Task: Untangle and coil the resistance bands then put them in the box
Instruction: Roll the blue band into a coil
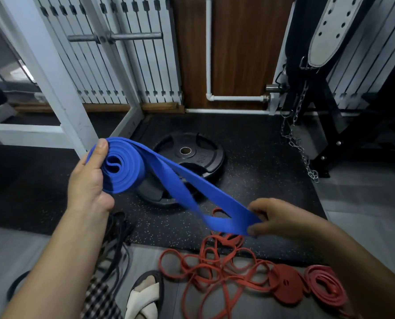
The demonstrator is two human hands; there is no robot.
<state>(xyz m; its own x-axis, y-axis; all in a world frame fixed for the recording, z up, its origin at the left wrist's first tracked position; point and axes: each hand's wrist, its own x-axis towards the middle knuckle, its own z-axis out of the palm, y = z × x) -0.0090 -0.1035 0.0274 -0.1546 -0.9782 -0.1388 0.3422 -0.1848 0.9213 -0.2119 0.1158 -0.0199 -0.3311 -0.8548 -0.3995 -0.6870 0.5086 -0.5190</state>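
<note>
left hand (pixel 88 180): fingers curled round the rolled part of my blue band (pixel 127 173), thumb pressed on top | right hand (pixel 284 218): fingers pinch its loose end, held lower right | red bands (pixel 215 270): tangled on the floor (pixel 364 215) beneath

Blue band (pixel 125 173) half coiled
Its wide strap is rolled at one end, the tail stretching down-right (slightly blurred); thin red bands (pixel 215 268) lie tangled below, beside two red coils (pixel 286 285).
</note>
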